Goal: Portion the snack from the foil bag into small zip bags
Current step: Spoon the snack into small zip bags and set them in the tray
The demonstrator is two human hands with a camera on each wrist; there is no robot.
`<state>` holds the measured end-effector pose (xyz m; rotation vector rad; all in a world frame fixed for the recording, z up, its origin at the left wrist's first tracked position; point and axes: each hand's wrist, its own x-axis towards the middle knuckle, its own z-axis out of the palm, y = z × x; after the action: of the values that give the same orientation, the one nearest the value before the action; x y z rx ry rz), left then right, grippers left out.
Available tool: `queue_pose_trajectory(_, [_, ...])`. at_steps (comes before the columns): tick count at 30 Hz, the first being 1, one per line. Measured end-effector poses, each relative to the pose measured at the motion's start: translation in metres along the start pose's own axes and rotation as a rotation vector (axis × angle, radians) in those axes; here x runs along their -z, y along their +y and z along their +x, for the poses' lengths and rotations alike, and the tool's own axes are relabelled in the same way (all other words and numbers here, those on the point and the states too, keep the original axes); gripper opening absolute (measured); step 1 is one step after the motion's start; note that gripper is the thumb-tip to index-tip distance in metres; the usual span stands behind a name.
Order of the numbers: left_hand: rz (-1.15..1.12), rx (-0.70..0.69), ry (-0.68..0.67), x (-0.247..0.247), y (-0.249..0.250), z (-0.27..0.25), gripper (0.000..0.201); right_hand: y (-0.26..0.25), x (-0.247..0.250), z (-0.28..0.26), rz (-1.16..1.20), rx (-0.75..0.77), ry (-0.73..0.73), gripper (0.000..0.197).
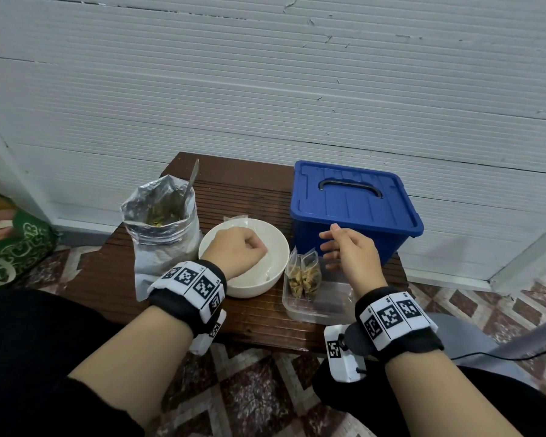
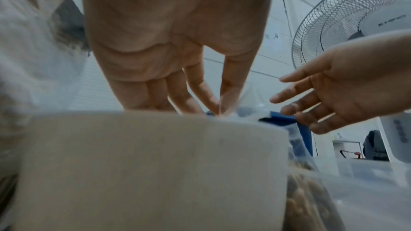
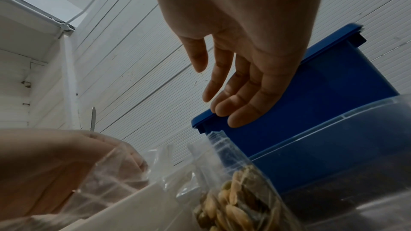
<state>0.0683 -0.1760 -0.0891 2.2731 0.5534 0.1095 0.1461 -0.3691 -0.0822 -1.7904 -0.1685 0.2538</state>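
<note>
The open foil bag point(image 1: 160, 222) stands on the left of the small table with a spoon point(image 1: 193, 178) in it. My left hand point(image 1: 248, 246) reaches into the white bowl point(image 1: 278, 247). In the left wrist view its thumb and forefinger point(image 2: 219, 108) pinch a clear empty zip bag point(image 2: 249, 111) at the bowl's point(image 2: 151, 164) rim. My right hand point(image 1: 328, 244) hovers open and holds nothing, above two filled zip bags point(image 1: 304, 274) that stand in a clear tray point(image 1: 316, 310). In the right wrist view the straight fingers point(image 3: 240, 106) hang above a filled bag point(image 3: 233, 199).
A blue lidded box point(image 1: 353, 206) stands behind the tray, close to my right fingers. The dark wooden table point(image 1: 249, 190) stands against a white panelled wall. A green bag point(image 1: 13, 247) lies on the floor at left. A fan point(image 2: 355, 24) stands to the right.
</note>
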Motion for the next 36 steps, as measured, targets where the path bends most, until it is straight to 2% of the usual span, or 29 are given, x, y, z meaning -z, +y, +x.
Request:
queue_pose_trajectory(7, [-0.162,-0.034,-0.078,0.011,0.008,-0.004,0.017,-0.001,-0.003,-0.004,-0.044,0.027,-0.052,0.023])
queue_pose_trajectory(13, [-0.29,-0.067,-0.112,0.018,0.009,-0.008,0.003,-0.002,-0.008,-0.006,-0.126,0.092,-0.121,0.011])
queue_pose_trajectory(14, [-0.304,-0.074,-0.12,0.02,0.008,-0.008,0.007,-0.003,-0.009,-0.007,-0.146,0.109,-0.133,0.01])
queue_pose_trajectory(19, [-0.405,-0.061,-0.235,0.026,0.003,-0.007,0.018,-0.01,-0.01,-0.011,-0.191,0.184,-0.271,0.026])
queue_pose_trajectory(21, [-0.422,-0.065,-0.284,0.026,0.004,-0.009,0.018,-0.013,-0.011,-0.013,-0.157,0.192,-0.313,0.025])
queue_pose_trajectory(25, [-0.461,-0.066,-0.296,0.023,0.008,-0.011,0.016,-0.017,-0.01,-0.015,-0.082,0.168,-0.28,0.006])
queue_pose_trajectory(27, [-0.565,0.001,-0.3,0.022,0.012,-0.012,0.03,-0.015,-0.008,-0.012,-0.059,0.14,-0.209,0.005])
queue_pose_trajectory(29, [-0.707,0.07,-0.274,0.021,0.014,-0.011,0.054,-0.012,-0.006,-0.008,-0.029,0.109,-0.121,0.004])
queue_pose_trajectory(30, [-0.747,0.069,-0.248,0.02,0.015,-0.012,0.056,-0.013,-0.004,-0.007,-0.013,0.099,-0.095,0.005])
queue_pose_trajectory(31, [-0.759,0.047,-0.213,0.019,0.016,-0.012,0.05,-0.013,-0.003,-0.006,0.001,0.092,-0.084,0.006])
queue_pose_trajectory(34, [-0.724,-0.009,-0.085,0.015,0.017,-0.014,0.017,-0.016,-0.002,-0.008,-0.002,0.102,-0.094,0.006])
queue_pose_trajectory(36, [-0.738,0.004,-0.031,0.013,0.017,-0.013,0.008,-0.017,-0.002,-0.008,-0.011,0.105,-0.095,0.006])
